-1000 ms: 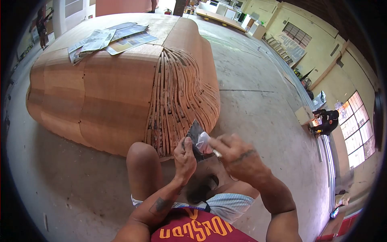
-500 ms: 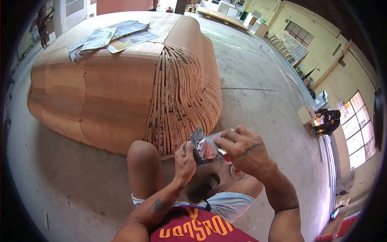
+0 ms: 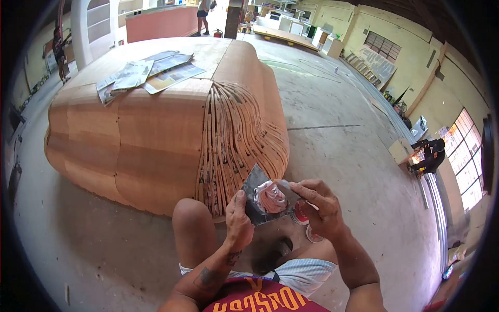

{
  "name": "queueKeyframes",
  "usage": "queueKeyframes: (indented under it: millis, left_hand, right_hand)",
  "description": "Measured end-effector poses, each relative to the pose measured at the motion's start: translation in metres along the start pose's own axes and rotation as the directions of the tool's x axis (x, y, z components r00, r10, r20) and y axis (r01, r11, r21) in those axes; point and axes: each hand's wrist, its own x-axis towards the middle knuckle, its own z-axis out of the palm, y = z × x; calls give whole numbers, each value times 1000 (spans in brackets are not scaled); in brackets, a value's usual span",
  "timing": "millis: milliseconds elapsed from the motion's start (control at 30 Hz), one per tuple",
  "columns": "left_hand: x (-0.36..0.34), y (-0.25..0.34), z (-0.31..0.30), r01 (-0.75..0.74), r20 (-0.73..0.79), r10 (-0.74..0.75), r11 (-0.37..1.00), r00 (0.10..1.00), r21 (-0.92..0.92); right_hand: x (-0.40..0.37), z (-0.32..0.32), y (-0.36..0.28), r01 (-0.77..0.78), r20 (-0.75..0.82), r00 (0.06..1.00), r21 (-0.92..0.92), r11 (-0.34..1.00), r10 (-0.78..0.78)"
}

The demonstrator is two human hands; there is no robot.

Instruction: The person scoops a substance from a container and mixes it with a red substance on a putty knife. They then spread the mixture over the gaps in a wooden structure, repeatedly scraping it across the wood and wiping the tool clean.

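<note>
My left hand [image 3: 239, 223] grips the lower left edge of a dark flat board [image 3: 252, 180], thumb on top. A swirled mound of pinkish putty [image 3: 271, 198] sits on the board's face. My right hand [image 3: 323, 205] is closed round a putty knife [image 3: 283, 184], whose blade lies at the upper right side of the mound; part of the tool is hidden by the fingers. Just beyond the board's right corner, a red-and-white can [image 3: 300, 213] shows beside my right hand. Below it is a round clear container or lid [image 3: 314, 234], partly covered by my wrist.
A large curved wooden form [image 3: 156, 151] with a slatted corner [image 3: 234, 140] stands directly ahead. Newspapers [image 3: 150, 73] lie on its top. A person in dark clothes [image 3: 431, 155] bends near a box at the right wall. Other people stand at the back.
My right hand has lowered and the putty knife has turned towards the mound. The board has tilted to show more of the putty. The whole view has shifted slightly, revealing more of the background.
</note>
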Motion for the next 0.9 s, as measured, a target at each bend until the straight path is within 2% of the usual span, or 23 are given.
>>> queueKeyframes:
  millis: [100, 200, 300, 367, 400, 500, 600, 700, 800, 833, 900]
  left_hand:
    - [-3, 6, 8, 19, 120, -2, 990, 993, -139]
    - [-5, 6, 6, 69, 162, -35, 975, 986, -211]
    - [-4, 4, -2, 10, 166, 14, 989, 986, -145]
    - [-4, 4, -3, -20, 109, 29, 996, 994, -81]
    - [-4, 4, -3, -34, 82, 38, 998, 996, -48]
    - [-5, 1, -1, -66, 3, 66, 993, 998, -95]
    - [-2, 7, 0, -88, 34, 92, 991, 995, -103]
    - [-5, 16, 7, -73, 74, 78, 995, 994, -71]
    - [-1, 12, 10, -114, 85, 116, 993, 990, -28]
    - [0, 14, 12, -130, 81, 129, 991, 988, 9]
    - [-1, 18, 12, -154, 62, 149, 984, 987, 87]
  right_hand:
    - [-10, 15, -6, -138, -121, 975, 345, 929, 189]
    - [-30, 26, 0, -343, 6, 912, 562, 753, 411]
    - [-40, 28, -6, -577, 142, 747, 623, 528, 650]
    - [-29, 23, -8, -346, 57, 932, 441, 828, 359]
    - [-22, 20, -10, -190, 44, 982, 332, 924, 186]
    - [-17, 7, -15, -117, 106, 989, 175, 978, 99]
    - [-29, 6, -17, -252, 254, 942, 95, 963, 221]
    - [-39, 4, -5, -189, 323, 923, -101, 977, 212]
    - [-57, 7, 11, -231, 176, 951, -149, 962, 255]
    - [-67, 4, 21, -381, 94, 919, -44, 923, 384]
    - [-79, -5, 29, -622, -14, 770, 200, 757, 637]
